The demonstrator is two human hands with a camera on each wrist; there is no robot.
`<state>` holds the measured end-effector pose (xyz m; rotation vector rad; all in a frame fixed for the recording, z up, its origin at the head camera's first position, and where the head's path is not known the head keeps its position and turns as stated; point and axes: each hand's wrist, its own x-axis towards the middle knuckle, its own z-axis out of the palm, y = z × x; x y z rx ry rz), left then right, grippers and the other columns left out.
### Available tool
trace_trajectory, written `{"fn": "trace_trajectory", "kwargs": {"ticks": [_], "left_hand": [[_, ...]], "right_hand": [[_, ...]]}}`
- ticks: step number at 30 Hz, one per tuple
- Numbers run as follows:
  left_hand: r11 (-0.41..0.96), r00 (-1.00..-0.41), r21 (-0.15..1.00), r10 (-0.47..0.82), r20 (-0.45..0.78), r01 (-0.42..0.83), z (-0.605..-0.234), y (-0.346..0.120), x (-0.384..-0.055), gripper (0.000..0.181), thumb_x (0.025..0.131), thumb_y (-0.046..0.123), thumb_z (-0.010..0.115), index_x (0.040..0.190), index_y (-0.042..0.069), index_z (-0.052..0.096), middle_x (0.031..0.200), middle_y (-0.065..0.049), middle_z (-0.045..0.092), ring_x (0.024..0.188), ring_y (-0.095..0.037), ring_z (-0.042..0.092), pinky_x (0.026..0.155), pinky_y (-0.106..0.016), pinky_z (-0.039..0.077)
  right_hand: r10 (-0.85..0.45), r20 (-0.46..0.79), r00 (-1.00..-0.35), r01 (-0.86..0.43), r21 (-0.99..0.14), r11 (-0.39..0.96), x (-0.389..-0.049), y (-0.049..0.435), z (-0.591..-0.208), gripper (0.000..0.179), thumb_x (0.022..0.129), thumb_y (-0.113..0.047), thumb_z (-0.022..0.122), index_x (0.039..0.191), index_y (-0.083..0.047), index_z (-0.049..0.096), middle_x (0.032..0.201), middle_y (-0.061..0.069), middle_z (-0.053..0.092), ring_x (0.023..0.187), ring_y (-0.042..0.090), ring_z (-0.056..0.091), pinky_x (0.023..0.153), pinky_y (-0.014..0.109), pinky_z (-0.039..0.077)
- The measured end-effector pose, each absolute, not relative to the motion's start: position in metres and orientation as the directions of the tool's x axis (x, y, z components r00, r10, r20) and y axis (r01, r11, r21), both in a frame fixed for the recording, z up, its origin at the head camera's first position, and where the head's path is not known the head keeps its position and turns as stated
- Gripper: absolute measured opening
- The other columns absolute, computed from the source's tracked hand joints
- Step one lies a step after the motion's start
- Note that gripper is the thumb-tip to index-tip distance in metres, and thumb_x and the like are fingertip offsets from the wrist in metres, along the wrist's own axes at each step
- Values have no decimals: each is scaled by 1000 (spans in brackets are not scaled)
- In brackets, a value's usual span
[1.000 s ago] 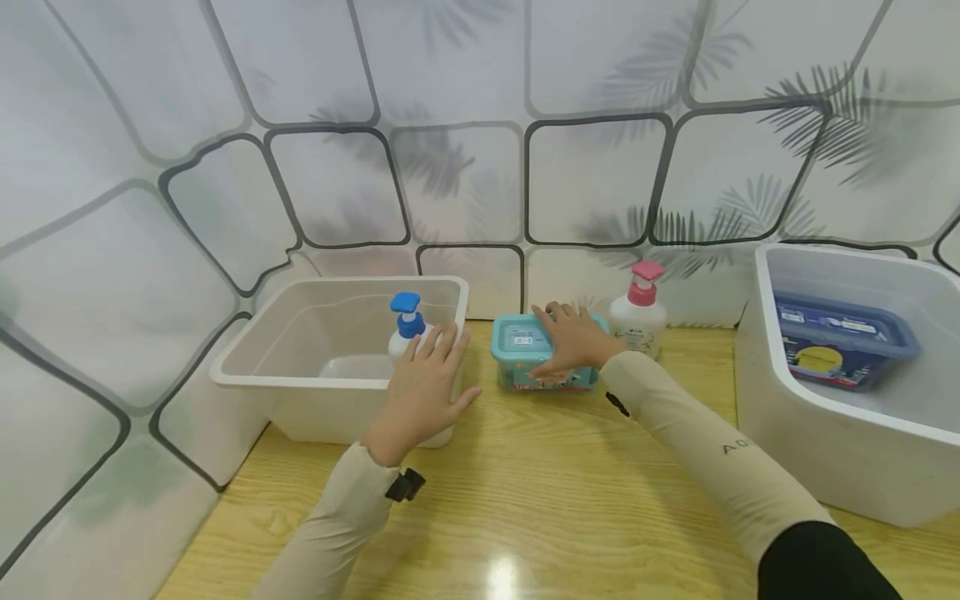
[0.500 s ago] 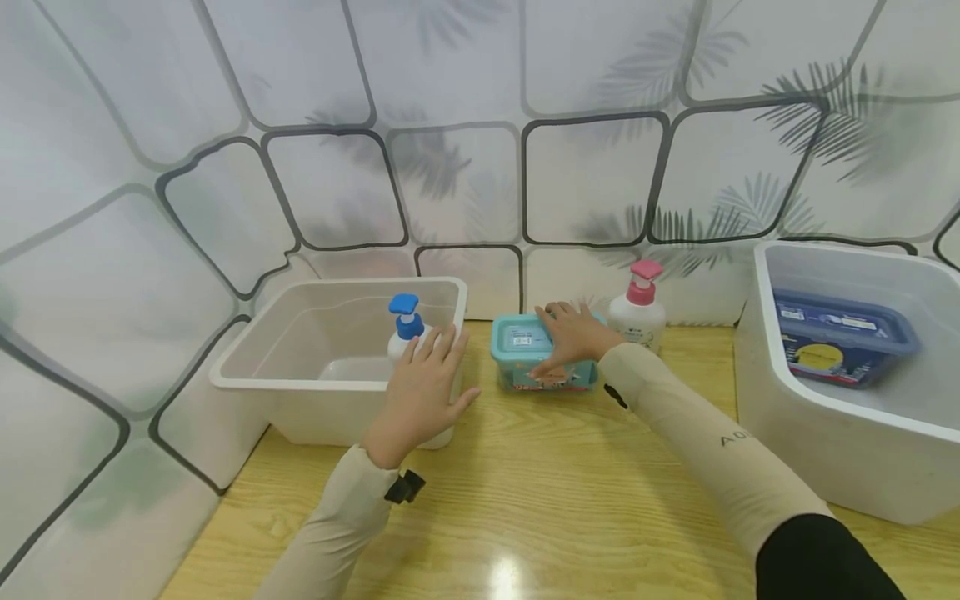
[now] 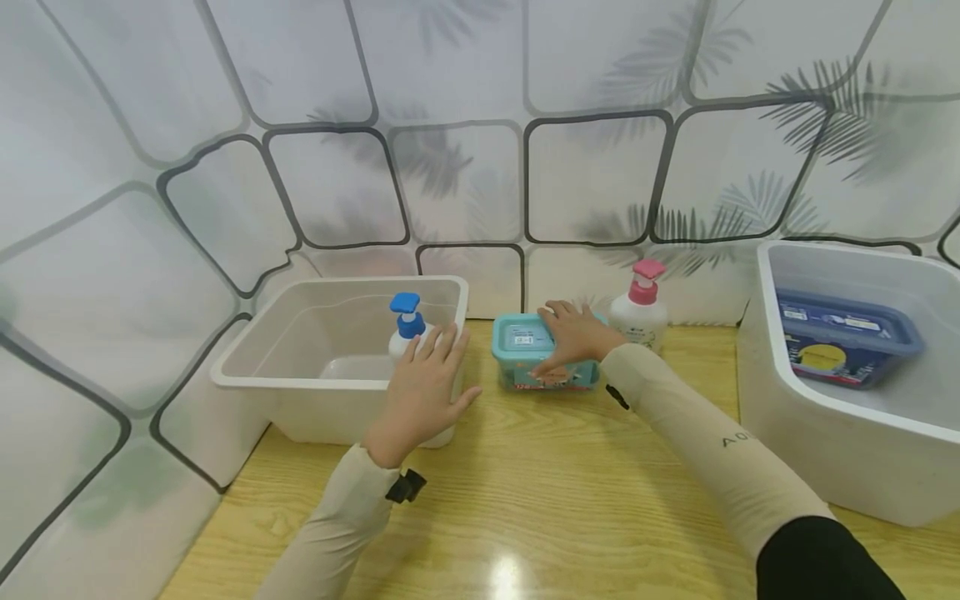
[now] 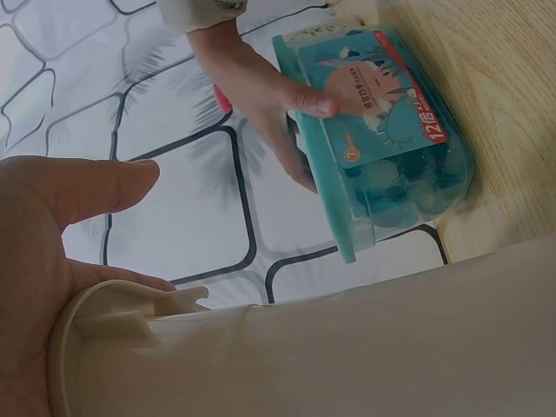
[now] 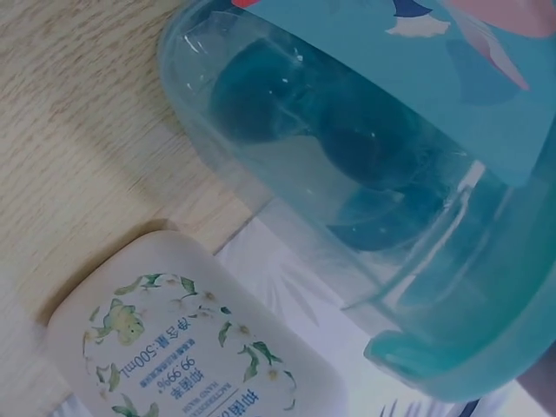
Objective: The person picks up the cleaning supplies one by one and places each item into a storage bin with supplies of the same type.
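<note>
My right hand (image 3: 576,337) grips a teal plastic tub of laundry pods (image 3: 517,357) across its lid, thumb on the labelled front and fingers toward the back. The tub rests on the wooden table near the wall. In the left wrist view, round pods show through its clear side (image 4: 408,187). My left hand (image 3: 422,398) lies over the right rim of a white bin (image 3: 300,384), fingers straight and thumb held out. Inside that bin, partly behind my fingers, stands a pump bottle with a blue top (image 3: 408,323). A pink-topped hand wash bottle (image 3: 637,317) stands just right of the tub.
On the right a second white bin (image 3: 825,458) holds a navy lidded tub (image 3: 843,337). A patterned wall covering (image 3: 465,183) rises behind and on the left. Wooden table surface (image 3: 555,492) shows in front of the tub.
</note>
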<state>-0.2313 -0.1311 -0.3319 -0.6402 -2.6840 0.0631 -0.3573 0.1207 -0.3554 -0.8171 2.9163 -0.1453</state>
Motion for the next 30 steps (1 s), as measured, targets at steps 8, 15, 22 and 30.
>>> {"fn": "trace_trajectory", "kwargs": {"ticks": [8, 15, 22, 30], "left_hand": [[896, -826, -133, 441, 350, 423, -333, -131, -231, 76, 88, 51, 58, 146, 7, 34, 148, -14, 39, 135, -32, 39, 112, -51, 30], [898, -829, -129, 438, 348, 421, -333, -131, -232, 76, 88, 50, 58, 146, 8, 34, 148, -14, 39, 136, -32, 39, 112, -50, 29], [899, -827, -129, 436, 354, 419, -333, -131, -232, 76, 87, 49, 60, 145, 7, 35, 148, -14, 39, 135, -32, 39, 112, -51, 30], [898, -827, -132, 438, 353, 419, -333, -131, -232, 75, 88, 50, 58, 146, 8, 34, 148, -14, 39, 135, -31, 39, 112, -50, 30]], "right_hand": [[-514, -83, -854, -502, -131, 855, -360, 122, -362, 116, 68, -69, 67, 149, -2, 17, 152, 23, 23, 141, 42, 20, 109, 69, 13], [-505, -75, -860, -493, -131, 860, -361, 122, -365, 117, 67, -70, 67, 150, -6, 16, 150, 23, 28, 140, 42, 24, 109, 69, 15], [-521, -49, -852, -512, -128, 849, -361, 123, -366, 116, 67, -69, 68, 151, -7, 16, 145, 24, 33, 137, 44, 28, 106, 70, 19], [-520, -45, -853, -512, -115, 851, -363, 122, -367, 116, 66, -68, 69, 151, -7, 17, 144, 25, 33, 135, 44, 29, 107, 67, 22]]}}
